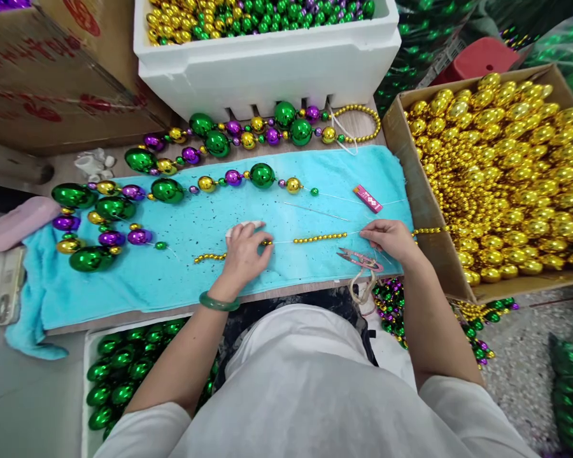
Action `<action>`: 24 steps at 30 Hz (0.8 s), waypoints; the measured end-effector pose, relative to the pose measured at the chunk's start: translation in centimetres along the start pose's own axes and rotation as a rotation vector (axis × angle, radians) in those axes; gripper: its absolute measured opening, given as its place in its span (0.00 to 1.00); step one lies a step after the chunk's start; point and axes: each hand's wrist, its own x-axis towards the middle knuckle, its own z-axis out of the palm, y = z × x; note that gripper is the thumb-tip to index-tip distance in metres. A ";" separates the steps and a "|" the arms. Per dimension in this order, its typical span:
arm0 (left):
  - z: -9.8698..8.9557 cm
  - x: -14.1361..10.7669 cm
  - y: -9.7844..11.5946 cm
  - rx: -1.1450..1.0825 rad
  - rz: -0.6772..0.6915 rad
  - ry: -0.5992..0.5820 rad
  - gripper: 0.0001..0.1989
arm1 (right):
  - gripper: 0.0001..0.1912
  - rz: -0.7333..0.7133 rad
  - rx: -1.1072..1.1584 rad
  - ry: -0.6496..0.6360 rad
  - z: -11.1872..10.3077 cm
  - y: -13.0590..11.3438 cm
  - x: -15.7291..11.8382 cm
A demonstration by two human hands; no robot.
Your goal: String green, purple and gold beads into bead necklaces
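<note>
A line of small gold beads point(319, 238) lies across the blue towel on a clear thread point(282, 242). My left hand point(246, 254), with white tape on a finger, is closed on the gold beads left of a bare stretch of thread; more gold beads trail out to its left. My right hand point(390, 240) pinches the thread's right end between thumb and fingertips. Just below that hand lie pink-handled snips point(363, 259). Above it is a pink packet point(367, 198), and a long needle point(315, 210) rests between the hands, farther back.
Under everything is the blue towel point(181, 216). Large beaded strands point(262, 176) in green, purple and gold lie at the left and back. A white foam box point(267, 70) of beads stands behind; a cardboard box point(413, 159) of gold beads sits at right.
</note>
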 end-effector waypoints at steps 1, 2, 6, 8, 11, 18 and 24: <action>0.0 0.0 0.1 -0.008 -0.005 -0.005 0.08 | 0.16 -0.001 -0.001 -0.001 0.0 0.0 0.0; 0.0 0.1 0.4 -0.022 0.002 -0.011 0.09 | 0.16 -0.003 -0.001 -0.002 0.0 0.1 0.0; 1.3 1.2 3.0 -0.087 0.101 -0.026 0.12 | 0.17 -0.017 -0.003 -0.008 0.0 0.2 0.0; 1.9 1.7 4.1 -0.094 0.139 -0.020 0.11 | 0.17 -0.022 -0.006 -0.011 0.0 0.3 0.1; 2.2 1.9 4.3 -0.067 0.148 -0.003 0.09 | 0.17 -0.028 -0.014 -0.014 0.0 0.5 0.2; 1.0 0.8 2.3 -0.012 0.062 -0.012 0.08 | 0.16 -0.040 -0.026 -0.013 0.0 0.3 0.1; 2.3 1.8 5.3 -0.064 0.162 0.005 0.11 | 0.16 -0.038 -0.017 -0.013 0.1 0.2 0.0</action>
